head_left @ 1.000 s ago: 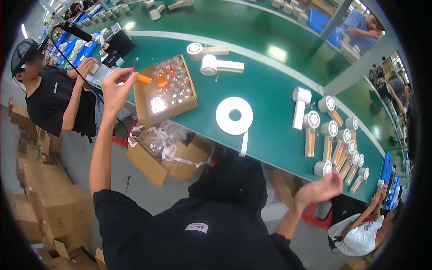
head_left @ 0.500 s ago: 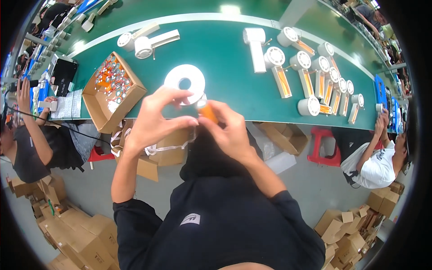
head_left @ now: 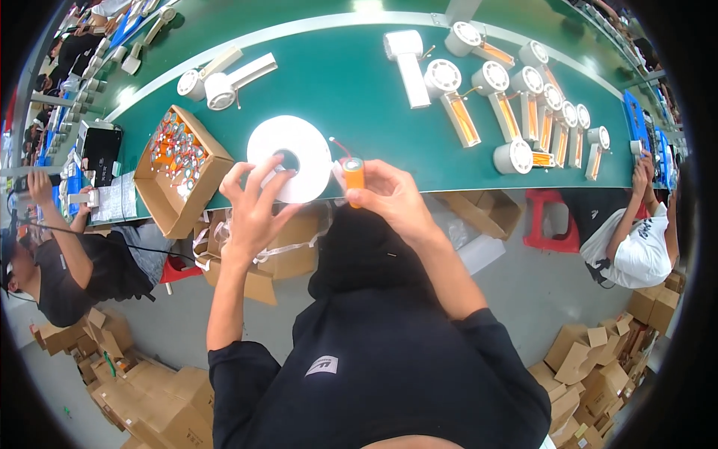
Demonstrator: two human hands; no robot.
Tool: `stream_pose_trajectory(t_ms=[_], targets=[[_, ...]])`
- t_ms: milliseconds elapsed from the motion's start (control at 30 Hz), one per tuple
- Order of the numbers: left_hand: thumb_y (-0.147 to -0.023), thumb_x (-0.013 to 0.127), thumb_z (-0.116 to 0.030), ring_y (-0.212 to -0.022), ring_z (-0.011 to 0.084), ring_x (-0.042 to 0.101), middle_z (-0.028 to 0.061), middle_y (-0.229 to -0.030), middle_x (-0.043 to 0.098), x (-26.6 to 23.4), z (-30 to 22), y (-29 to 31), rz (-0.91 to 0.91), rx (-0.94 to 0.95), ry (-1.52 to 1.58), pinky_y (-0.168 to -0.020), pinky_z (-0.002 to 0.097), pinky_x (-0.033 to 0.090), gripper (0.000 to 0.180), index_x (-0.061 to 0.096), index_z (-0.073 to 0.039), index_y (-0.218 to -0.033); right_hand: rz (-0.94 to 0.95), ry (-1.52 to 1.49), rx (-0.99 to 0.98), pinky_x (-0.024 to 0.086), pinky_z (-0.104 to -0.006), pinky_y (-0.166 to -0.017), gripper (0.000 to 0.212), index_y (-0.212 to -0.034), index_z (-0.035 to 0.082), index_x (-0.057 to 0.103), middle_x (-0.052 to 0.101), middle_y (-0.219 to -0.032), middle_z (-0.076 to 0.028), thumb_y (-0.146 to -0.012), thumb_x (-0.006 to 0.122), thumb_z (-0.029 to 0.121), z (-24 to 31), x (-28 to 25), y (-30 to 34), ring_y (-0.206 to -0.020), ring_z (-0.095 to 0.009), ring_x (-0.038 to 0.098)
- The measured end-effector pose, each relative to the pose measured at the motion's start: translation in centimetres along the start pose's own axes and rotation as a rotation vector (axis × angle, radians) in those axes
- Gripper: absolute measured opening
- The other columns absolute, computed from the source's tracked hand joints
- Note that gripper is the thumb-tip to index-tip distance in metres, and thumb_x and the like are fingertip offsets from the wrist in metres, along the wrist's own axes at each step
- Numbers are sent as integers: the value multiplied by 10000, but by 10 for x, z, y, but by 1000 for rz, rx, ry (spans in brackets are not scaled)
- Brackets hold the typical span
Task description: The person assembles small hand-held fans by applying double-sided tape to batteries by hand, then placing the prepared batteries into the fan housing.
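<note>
My left hand holds a large white roll of tape, its fingertips at the core hole and its thumb by the near rim. The roll overlaps the near edge of the green table. Just right of the roll, my right hand is closed around an orange cylindrical battery, kept upright with its silver end up. A thin red wire sticks out of it toward the far left. A small whitish piece, perhaps tape, shows beside the battery; I cannot make it out clearly.
On the left stands an open cardboard box of orange batteries with wires. Two white handheld fan bodies lie behind it; several more, some with opened handles, lie at the right. Co-workers sit on both sides, near a red stool.
My left hand has taken hold of the tape roll, which now appears raised and nearer. My right hand still holds the battery, now more upright with its wire showing.
</note>
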State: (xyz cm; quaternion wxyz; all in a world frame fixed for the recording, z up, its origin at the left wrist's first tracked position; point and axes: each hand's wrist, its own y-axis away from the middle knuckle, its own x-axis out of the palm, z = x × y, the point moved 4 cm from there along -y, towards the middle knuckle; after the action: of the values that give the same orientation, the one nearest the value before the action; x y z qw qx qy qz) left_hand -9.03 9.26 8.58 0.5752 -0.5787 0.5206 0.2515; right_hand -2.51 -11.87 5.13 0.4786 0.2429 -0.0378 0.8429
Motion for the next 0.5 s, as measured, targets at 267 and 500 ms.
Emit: stream_pose_trajectory(t_ms=[267,500], targets=[[-577,851,-89,-1046,282,487,74,-1118,643,-17,7,5,-349,-179,9,-951,404,328,581,630,-48,-1113,150,-187,-31,505,-280,-906,340,-1164,-40,580,660,-1068,-77,-855,714,-1,2,45,37,-992,-128,622],[-617,786,32,-1105,265,469,100,-1120,621,-17,8,5,-453,-281,192,-992,377,365,528,613,1,-1114,176,-186,101,460,-321,-993,354,-1166,-20,604,546,-1308,-115,-831,711,-59,-32,53,81,-1115,-158,576]])
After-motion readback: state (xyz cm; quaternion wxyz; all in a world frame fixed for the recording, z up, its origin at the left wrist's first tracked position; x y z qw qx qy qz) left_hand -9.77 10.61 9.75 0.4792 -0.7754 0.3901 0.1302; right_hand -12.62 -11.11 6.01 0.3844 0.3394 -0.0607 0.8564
